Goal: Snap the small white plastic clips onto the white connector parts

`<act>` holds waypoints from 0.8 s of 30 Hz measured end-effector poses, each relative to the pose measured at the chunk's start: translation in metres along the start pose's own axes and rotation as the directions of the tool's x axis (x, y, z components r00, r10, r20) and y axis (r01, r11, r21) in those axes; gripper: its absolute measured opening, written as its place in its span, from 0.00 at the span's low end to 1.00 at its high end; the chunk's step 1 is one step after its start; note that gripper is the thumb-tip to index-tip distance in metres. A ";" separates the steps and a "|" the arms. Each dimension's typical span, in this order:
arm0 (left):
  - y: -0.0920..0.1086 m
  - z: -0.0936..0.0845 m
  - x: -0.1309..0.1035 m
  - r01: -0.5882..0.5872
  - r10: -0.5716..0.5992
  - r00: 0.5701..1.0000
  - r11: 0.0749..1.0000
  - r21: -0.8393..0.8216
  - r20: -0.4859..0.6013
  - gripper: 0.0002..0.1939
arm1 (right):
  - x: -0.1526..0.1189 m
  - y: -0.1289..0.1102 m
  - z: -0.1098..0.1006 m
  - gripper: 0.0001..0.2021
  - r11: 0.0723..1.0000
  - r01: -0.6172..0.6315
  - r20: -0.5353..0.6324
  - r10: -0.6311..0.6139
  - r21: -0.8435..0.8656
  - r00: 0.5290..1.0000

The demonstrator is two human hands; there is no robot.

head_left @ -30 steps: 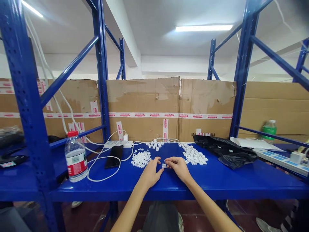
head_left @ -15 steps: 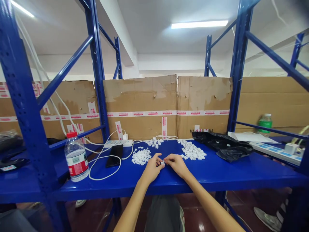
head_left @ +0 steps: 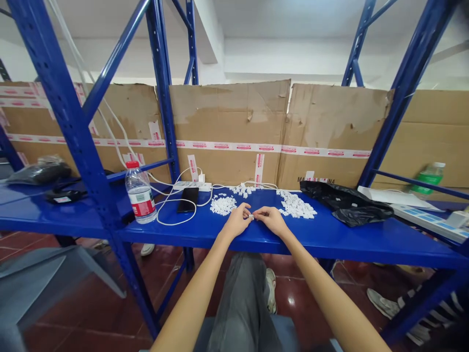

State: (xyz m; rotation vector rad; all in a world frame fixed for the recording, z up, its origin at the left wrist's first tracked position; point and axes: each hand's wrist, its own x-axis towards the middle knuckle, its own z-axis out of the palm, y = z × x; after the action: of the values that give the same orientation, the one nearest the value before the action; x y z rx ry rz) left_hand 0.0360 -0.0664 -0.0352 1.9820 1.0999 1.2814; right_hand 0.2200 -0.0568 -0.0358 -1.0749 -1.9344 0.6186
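Note:
Above the front part of the blue shelf, my left hand (head_left: 237,221) pinches a small white plastic piece (head_left: 251,216) between thumb and forefinger. My right hand (head_left: 271,218) comes to the same piece from the other side with its fingertips pressed together; anything in them is too small to make out. Just beyond my left hand lies a pile of tiny white pieces (head_left: 223,205). A pile of larger white pieces (head_left: 297,205) spreads past my right hand. More white pieces (head_left: 243,189) sit at the back, between the two piles.
At the left stand a water bottle (head_left: 140,195), a black phone (head_left: 188,199) and a looped white cable (head_left: 172,223). A power strip (head_left: 183,185) lies behind the phone. Black plastic bag (head_left: 351,208) at right. Cardboard (head_left: 227,115) walls the back; blue posts (head_left: 86,161) flank the shelf.
The view has tipped downward, so the shelf sits higher and more floor shows. Both hands stay together at the small white piece, the fingertips a little closer.

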 end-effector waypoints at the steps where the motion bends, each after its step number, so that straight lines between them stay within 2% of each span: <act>1: 0.000 -0.001 0.000 0.007 -0.007 1.000 1.000 -0.013 0.008 0.18 | 0.000 0.000 0.000 0.11 1.000 0.001 -0.005 -0.001 -0.001 1.000; 7: -0.006 -0.004 0.002 0.058 -0.055 0.998 0.993 -0.098 0.040 0.24 | -0.003 -0.003 0.001 0.10 0.999 0.025 -0.020 -0.026 -0.022 0.999; 24: -0.014 -0.004 0.007 0.115 -0.112 0.993 0.957 -0.265 0.027 0.22 | -0.008 -0.013 0.001 0.09 0.990 0.107 -0.034 -0.111 -0.094 0.993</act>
State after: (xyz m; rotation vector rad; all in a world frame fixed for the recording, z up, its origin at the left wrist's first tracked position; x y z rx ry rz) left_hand 0.0288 -0.0533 -0.0415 1.7011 0.9645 1.2820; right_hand 0.2153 -0.0702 -0.0303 -1.0225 -1.9893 0.4490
